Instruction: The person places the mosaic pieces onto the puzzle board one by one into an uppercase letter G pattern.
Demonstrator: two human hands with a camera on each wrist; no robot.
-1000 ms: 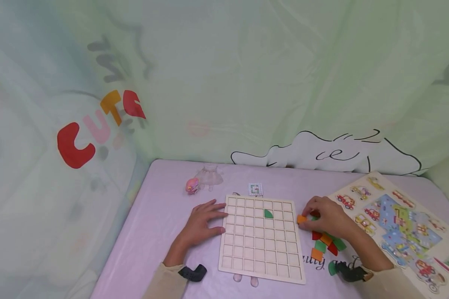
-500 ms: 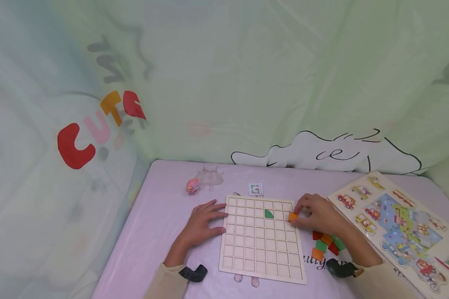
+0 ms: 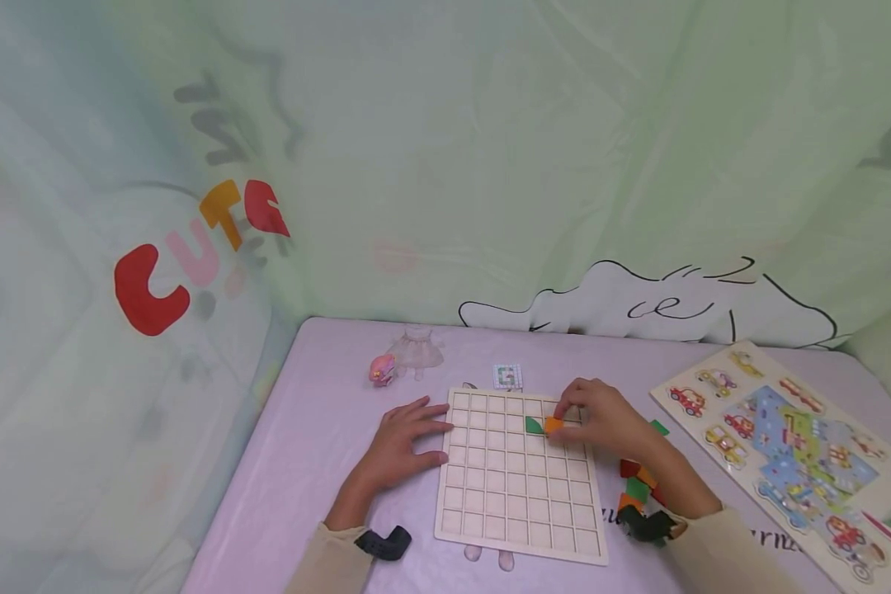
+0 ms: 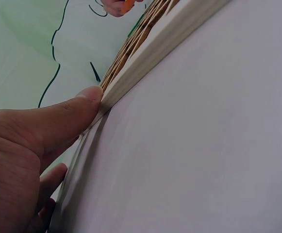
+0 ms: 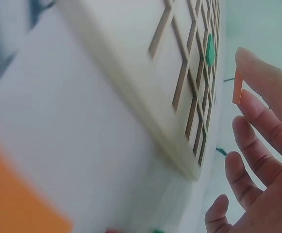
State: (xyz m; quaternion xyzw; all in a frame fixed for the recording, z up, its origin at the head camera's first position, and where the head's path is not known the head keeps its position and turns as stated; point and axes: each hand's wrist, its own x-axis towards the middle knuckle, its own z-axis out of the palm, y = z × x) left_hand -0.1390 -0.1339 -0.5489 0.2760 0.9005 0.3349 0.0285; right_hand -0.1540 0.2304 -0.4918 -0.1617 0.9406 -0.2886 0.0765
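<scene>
A wooden grid board (image 3: 496, 500) lies on the table, with a green quarter-round tile (image 3: 532, 426) in one upper cell. My right hand (image 3: 603, 419) pinches an orange tile (image 3: 553, 426) between thumb and index finger, just right of the green tile. In the right wrist view, the orange tile (image 5: 238, 87) stands on edge between the fingertips, above the board; its other fingers are loosely bent. My left hand (image 3: 399, 445) rests at the board's left edge with fingers spread. The left wrist view shows its thumb (image 4: 77, 114) touching the board's side.
Several red, orange and green tiles (image 3: 637, 488) lie right of the board, partly under my right wrist. A wooden vehicle puzzle (image 3: 780, 462) lies farther right. Behind the board are a small pattern card (image 3: 507, 376) and a pink trinket (image 3: 382, 370).
My right hand has carried the orange tile leftward from beside the tile pile, over the board's right edge, to beside the green tile. My left hand has stayed in place.
</scene>
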